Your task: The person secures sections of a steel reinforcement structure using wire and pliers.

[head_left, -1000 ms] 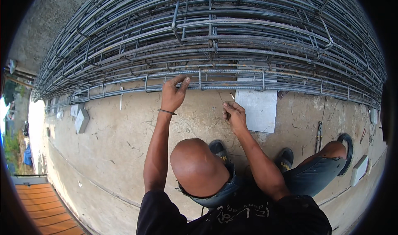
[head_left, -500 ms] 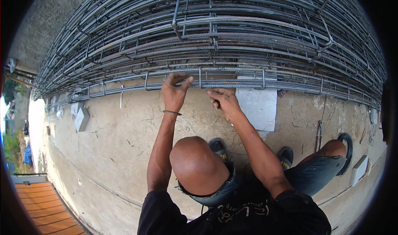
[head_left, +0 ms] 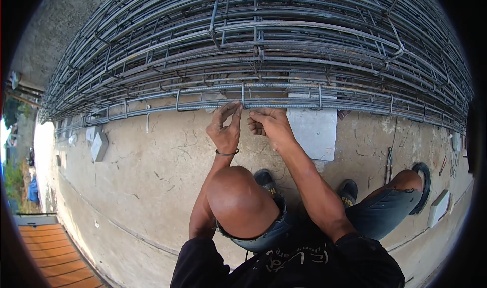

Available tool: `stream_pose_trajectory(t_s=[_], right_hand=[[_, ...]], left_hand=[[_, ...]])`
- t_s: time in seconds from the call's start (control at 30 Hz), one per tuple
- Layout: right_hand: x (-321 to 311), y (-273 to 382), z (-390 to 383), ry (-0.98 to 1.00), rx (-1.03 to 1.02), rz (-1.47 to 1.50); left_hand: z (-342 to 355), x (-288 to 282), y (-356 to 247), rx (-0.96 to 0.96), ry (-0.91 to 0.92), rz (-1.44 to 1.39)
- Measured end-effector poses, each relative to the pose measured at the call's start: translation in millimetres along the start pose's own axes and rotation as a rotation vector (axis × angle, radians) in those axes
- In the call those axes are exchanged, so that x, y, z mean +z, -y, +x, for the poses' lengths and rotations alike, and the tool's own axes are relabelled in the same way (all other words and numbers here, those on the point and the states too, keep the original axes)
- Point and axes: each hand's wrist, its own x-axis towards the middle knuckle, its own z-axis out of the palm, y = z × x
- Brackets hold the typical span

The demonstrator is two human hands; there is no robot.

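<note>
A long cage of ribbed steel bars (head_left: 299, 104) with square stirrups lies before me. At its near edge, my left hand (head_left: 224, 125) has its thumb and fingertips drawn together against the foot of a stirrup (head_left: 242, 94). Just right of that stirrup is my right hand (head_left: 271, 124), thumb pressed on the forefinger and the other fingers curled, close under the nearest bar. Whatever is pinched in either hand is too small or hidden to make out. A dark band (head_left: 227, 152) circles my left wrist.
More rebar cages (head_left: 304, 26) are stacked beyond. A pale grey slab (head_left: 314, 136) lies partly under the near cage. Pliers (head_left: 389, 165) and wire scraps (head_left: 187, 140) lie on the concrete floor (head_left: 137, 201). Pale blocks (head_left: 100, 147) sit at left, another (head_left: 439, 208) at right.
My left hand has moved right and lower, to the stirrup, and its fingers have closed from a wider spread. My right hand has shifted only slightly.
</note>
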Motion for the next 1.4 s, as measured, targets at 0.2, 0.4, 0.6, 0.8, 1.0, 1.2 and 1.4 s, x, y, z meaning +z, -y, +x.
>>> stream_pose_trajectory(t_s=[0.2, 0.4, 0.6, 0.8, 1.0, 1.2, 1.4], right_hand=[[14, 27, 6, 0.073, 0.008, -0.294], [13, 46, 12, 0.109, 0.06, -0.427], [15, 44, 8, 0.099, 0.103, -0.321], [11, 30, 10, 0.094, -0.12, -0.515], [15, 4, 0, 0.047, -0.457, -0.594], [14, -34, -2, -0.025, -0.251, -0.057], [27, -31, -7, 0.038, -0.176, 0.09]], left_hand=[[-10, -6, 6, 0.257, 0.116, 0.177], [-14, -2, -9, 0.109, 0.092, 0.059], [7, -11, -6, -0.599, 0.106, -0.413], [27, -23, -9, -0.652, 0.259, -0.51], [41, -23, -25, -0.446, 0.437, -0.127], [38, -17, -16, -0.317, 0.349, -0.003], [41, -17, -18, -0.284, 0.443, 0.023]])
